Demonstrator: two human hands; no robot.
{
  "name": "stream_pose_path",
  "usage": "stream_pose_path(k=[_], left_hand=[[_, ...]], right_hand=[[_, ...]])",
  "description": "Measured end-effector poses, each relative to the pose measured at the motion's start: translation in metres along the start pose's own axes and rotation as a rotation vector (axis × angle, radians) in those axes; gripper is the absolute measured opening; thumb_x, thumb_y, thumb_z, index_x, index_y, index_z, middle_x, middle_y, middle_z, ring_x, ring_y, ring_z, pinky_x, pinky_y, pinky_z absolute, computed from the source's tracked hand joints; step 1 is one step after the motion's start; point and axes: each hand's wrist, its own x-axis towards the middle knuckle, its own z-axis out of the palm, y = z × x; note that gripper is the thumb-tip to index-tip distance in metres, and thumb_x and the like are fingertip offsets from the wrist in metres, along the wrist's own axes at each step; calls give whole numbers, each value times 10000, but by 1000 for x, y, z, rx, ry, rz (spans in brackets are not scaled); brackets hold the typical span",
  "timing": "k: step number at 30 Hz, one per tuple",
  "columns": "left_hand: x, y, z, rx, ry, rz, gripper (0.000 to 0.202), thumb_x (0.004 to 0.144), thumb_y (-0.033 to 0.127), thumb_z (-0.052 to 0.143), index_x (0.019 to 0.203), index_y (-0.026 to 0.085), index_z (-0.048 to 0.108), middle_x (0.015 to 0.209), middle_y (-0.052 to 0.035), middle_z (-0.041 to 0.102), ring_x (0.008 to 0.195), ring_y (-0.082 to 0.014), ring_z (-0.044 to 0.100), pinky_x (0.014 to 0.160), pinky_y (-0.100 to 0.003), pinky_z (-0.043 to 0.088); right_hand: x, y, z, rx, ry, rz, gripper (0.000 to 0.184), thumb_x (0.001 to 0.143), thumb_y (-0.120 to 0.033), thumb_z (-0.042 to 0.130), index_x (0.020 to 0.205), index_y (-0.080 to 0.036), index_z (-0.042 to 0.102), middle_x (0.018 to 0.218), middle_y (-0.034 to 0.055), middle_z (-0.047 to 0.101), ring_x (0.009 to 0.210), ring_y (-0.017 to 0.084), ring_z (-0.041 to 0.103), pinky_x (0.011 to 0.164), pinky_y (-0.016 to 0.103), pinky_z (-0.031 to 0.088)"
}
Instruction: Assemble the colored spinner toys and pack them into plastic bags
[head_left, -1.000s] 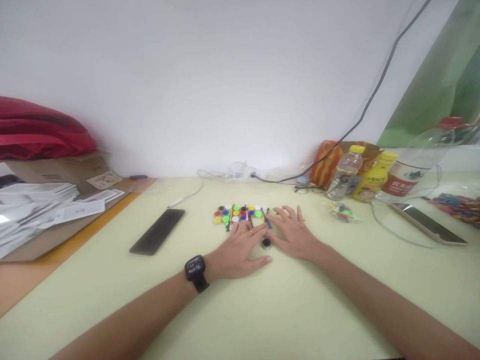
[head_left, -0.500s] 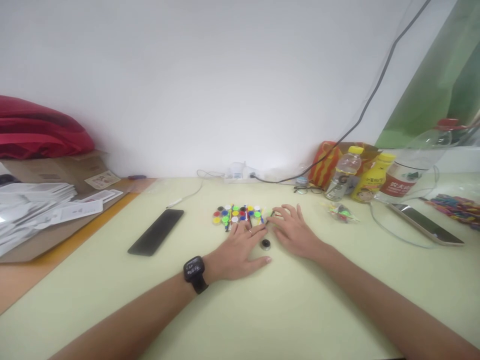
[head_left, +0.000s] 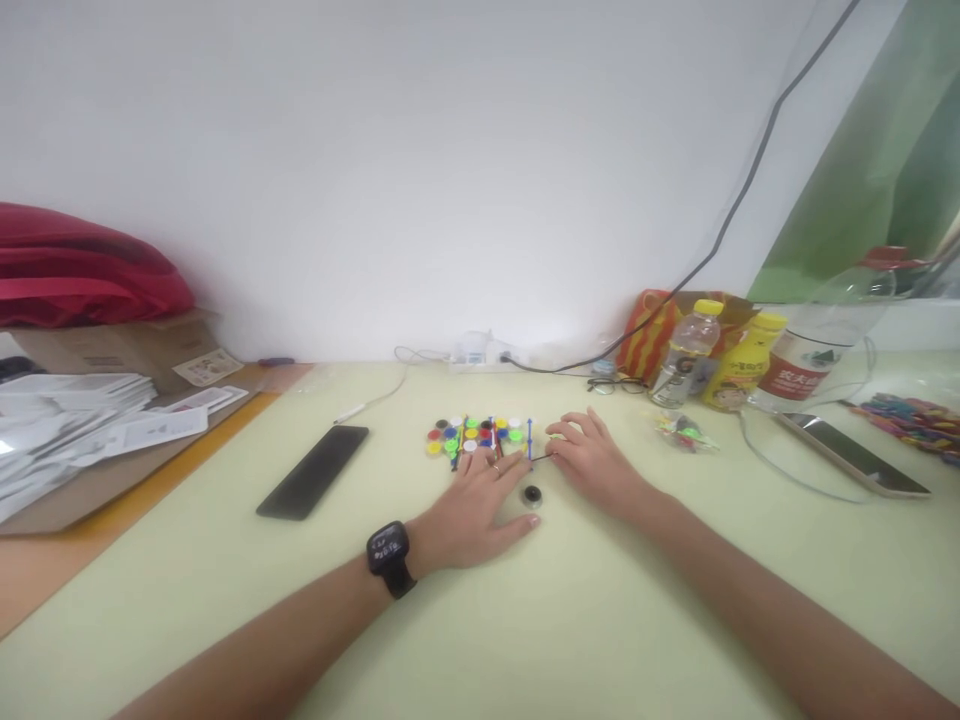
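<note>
My left hand (head_left: 480,505) lies flat with its fingers spread, over the front of a cluster of small coloured discs (head_left: 472,434) in red, yellow, blue, green, white and black. Thin coloured sticks are set among the discs. At the cluster's right side a blue stick (head_left: 529,436) points away from me. My right hand (head_left: 592,460) has its fingers curled, with thumb and fingertips at the end of a thin dark stick (head_left: 541,457). That stick's other end reaches my left fingertips. A small round black piece (head_left: 532,495) sits between my hands.
A black phone (head_left: 313,472) lies to the left, beyond it papers (head_left: 75,410) on cardboard. To the right are a small bag of coloured pieces (head_left: 686,432), glasses (head_left: 616,385), bottles (head_left: 686,355), another phone (head_left: 851,455) and a colourful pile (head_left: 907,422).
My right hand has shifted slightly to the right, its fingers more curled. The blue stick and thin dark stick now show more clearly. My left hand stays about where it was.
</note>
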Motion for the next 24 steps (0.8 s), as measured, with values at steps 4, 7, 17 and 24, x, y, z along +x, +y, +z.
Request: stream_pose_path(k=[4, 7, 17, 24], left_hand=[[0, 0, 0, 7, -3, -4, 563, 992, 577, 538, 1486, 310, 502, 1531, -82, 495, 1185, -354, 505, 1081, -590, 377], [0, -1, 1, 16, 1, -17, 550, 994, 570, 538, 1478, 313, 505, 1531, -92, 480, 1207, -361, 488, 1085, -599, 372], [-1, 0, -1, -27, -42, 19, 584, 987, 507, 583, 1513, 293, 444, 1522, -70, 498, 1188, -345, 469, 1097, -581, 361], [-1, 1, -3, -38, -40, 7, 525, 989, 517, 576, 1447, 266, 526, 1511, -84, 517, 1188, -347, 472, 1087, -558, 370]], right_hand=[[0, 1, -6, -38, 7, -3, 282, 1036, -170, 421, 1058, -243, 693, 1242, 68, 668, 1301, 289, 460, 1227, 601, 185], [1, 3, -13, -62, 10, 12, 288, 1028, -157, 417, 1055, -237, 693, 1185, 78, 681, 1278, 295, 470, 1221, 586, 170], [-2, 8, -30, -28, 43, 129, 322, 1077, -218, 334, 980, -189, 639, 927, 68, 700, 868, 210, 603, 843, 358, 357], [-2, 9, -27, -5, -21, 197, 265, 1059, -202, 371, 949, -190, 612, 898, 47, 694, 815, 198, 619, 748, 333, 324]])
